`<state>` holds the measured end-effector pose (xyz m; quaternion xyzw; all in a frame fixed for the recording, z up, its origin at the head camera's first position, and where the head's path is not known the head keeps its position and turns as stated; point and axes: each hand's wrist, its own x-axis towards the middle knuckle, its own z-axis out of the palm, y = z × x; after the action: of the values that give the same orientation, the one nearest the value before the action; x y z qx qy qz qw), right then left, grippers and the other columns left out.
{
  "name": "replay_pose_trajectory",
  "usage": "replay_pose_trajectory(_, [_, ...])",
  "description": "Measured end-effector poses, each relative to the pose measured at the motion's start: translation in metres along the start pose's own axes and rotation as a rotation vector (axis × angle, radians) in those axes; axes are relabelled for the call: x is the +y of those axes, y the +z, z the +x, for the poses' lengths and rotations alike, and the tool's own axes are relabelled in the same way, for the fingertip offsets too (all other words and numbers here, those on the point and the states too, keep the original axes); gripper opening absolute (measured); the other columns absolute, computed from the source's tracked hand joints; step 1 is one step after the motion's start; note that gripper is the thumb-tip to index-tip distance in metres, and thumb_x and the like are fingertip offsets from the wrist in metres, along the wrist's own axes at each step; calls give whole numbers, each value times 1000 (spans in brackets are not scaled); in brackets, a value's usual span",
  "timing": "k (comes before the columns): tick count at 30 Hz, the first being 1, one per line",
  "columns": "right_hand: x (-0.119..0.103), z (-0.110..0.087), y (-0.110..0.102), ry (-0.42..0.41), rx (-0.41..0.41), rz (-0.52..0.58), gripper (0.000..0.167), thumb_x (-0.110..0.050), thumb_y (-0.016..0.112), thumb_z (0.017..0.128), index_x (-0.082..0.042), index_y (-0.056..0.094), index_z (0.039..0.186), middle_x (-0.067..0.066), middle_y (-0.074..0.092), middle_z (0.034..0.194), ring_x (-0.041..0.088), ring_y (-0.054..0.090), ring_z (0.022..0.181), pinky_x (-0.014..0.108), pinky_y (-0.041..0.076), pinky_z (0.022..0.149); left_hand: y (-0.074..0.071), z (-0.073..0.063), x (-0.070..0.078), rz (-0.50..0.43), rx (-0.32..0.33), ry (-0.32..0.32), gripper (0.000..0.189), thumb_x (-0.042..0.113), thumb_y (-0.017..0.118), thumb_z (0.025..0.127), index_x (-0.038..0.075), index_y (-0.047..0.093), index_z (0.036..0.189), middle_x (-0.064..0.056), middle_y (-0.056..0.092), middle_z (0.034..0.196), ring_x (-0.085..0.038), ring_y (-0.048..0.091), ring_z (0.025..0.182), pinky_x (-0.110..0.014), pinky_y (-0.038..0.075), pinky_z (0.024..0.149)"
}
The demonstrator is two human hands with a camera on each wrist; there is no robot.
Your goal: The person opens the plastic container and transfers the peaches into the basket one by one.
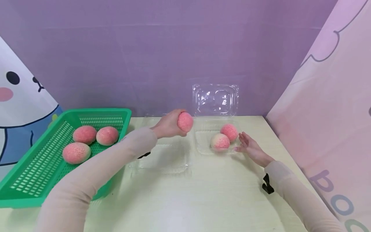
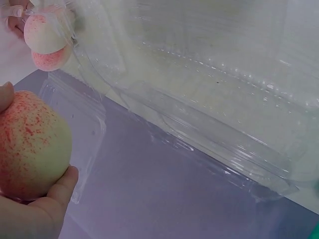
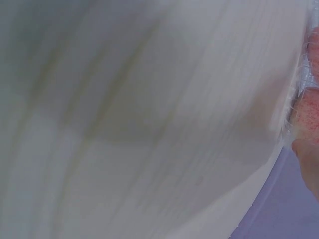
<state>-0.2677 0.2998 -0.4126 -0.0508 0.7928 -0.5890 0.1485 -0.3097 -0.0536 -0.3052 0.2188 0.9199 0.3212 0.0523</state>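
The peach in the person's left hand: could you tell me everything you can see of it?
This peach is roundish and looks grainy, perhaps foam rather than real fruit. The head view shows its pink side; the left wrist view shows red speckles fading to pale yellow-green. The left hand grips it between thumb and fingers, apparently raised above the table, near the clear plastic clamshells.

Pink backdrop (image 1: 324,116) at right: letter "o" (image 1: 333,203) readable, neighbouring letters (image 1: 320,176) unclear.

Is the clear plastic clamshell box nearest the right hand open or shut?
Open: the clear plastic clamshell box has its transparent rectangular lid raised upright behind it, not down over the base.
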Motion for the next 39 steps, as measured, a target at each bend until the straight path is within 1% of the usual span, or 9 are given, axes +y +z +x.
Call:
replay_pose_trajectory(7, [1,0,0,1,1,4,98,-15,63,85,-4,-16,144,14,-7,153,33,-4,140,50,5,113,-19,-23,-7,-4,16,-27,81,18,82,62,12,41,131,-5,50,125,-25,49,112,-46,47,90])
replay_pose_trajectory(10, [1,1,0,-2,5,9,99,-13,63,85,-4,-16,144,14,-7,153,34,-3,140,50,5,113,-30,-34,-10,-6,34,-40,80,19,82,62,12,41,131,-6,50,125,-26,49,111,-47,48,88])
replay_pose_trajectory(15, [1,2,0,-5,4,8,98,-12,62,85,-3,-16,144,15,-7,153,34,-3,140,50,5,113,-46,-51,-18,1,66,-77,84,21,81,64,13,37,134,-7,47,128,-28,48,113,-49,49,86])
replay_pose_trajectory(18, [0,2,0,1,0,0,98,-12,62,85,-4,-16,144,15,-8,153,34,-4,140,50,5,113,-53,-58,-24,13,81,-78,85,22,81,65,12,35,136,-9,46,130,-30,47,113,-51,48,86])
replay_pose_trajectory(22, [0,2,-1,12,-11,-7,98,-13,62,85,-4,-16,144,14,-8,153,34,-4,140,51,6,112,-62,-66,-32,4,88,-80,85,21,81,66,11,35,137,-10,45,132,-31,47,113,-51,48,86])
replay_pose_trajectory(29, [-2,1,0,-1,-15,5,98,-13,62,85,-4,-16,144,14,-7,153,34,-4,140,51,6,112,-78,-80,-46,11,114,-120,88,26,81,67,13,32,139,-11,42,134,-33,45,115,-53,49,82])
replay_pose_trajectory(35, [-2,2,1,-4,-18,7,99,-13,62,85,-3,-16,143,15,-8,153,34,-4,140,51,5,112,-89,-95,-63,-69,113,-172,92,30,79,69,15,26,143,-11,39,136,-33,42,118,-50,51,79])
replay_pose_trajectory(37, [-2,2,1,-3,-19,7,99,-13,63,85,-3,-16,144,15,-8,153,34,-4,140,50,6,112,-92,-100,-69,-62,120,-170,92,31,78,70,14,25,143,-13,39,136,-34,41,118,-50,51,79])
replay_pose_trajectory(39, [-2,2,1,-4,-18,3,99,-13,63,85,-3,-16,144,15,-8,153,35,-4,140,51,6,112,-96,-103,-74,-26,129,-169,92,35,78,71,13,25,143,-14,39,136,-35,41,118,-51,51,80])
